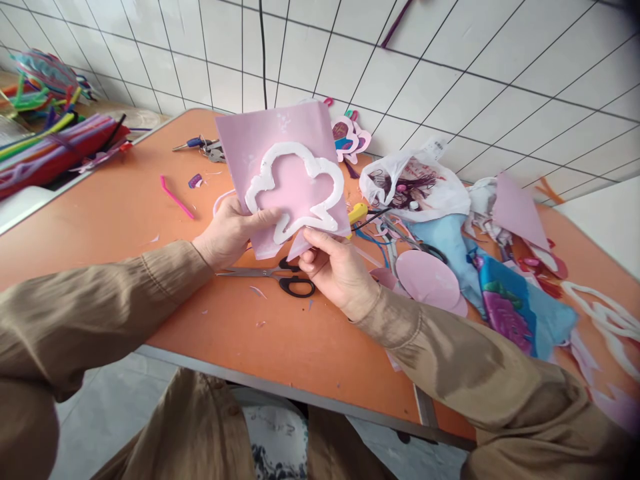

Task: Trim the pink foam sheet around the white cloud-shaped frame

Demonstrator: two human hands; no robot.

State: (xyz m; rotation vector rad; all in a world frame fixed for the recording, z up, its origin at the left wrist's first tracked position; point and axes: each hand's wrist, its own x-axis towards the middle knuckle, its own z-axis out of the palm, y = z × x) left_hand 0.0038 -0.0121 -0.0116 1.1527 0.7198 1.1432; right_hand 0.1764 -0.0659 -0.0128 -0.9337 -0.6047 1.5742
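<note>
A pink sheet (300, 190) is held up over the orange table, tilted toward me. On its face lies a white foam outline (327, 175) shaped like a cloud or flower. My left hand (227, 230) grips the sheet's lower left side, its thumb pressing near the outline. At the lower edge my right hand (337, 267) pinches the sheet between thumb and fingers, close to a cut slit with a pointed flap. Black-handled scissors (297, 287) lie on the table just below the sheet, partly hidden by my right hand.
Keys (213, 148) and a pink stick (177, 198) lie on the left. To the right are a white plastic bag (440, 190), pink circles (427, 277), blue fabric (533, 307) and white foam loops (607, 313). Bundled coloured pipe cleaners (60, 150) sit far left. A tiled wall (220, 40) closes the back.
</note>
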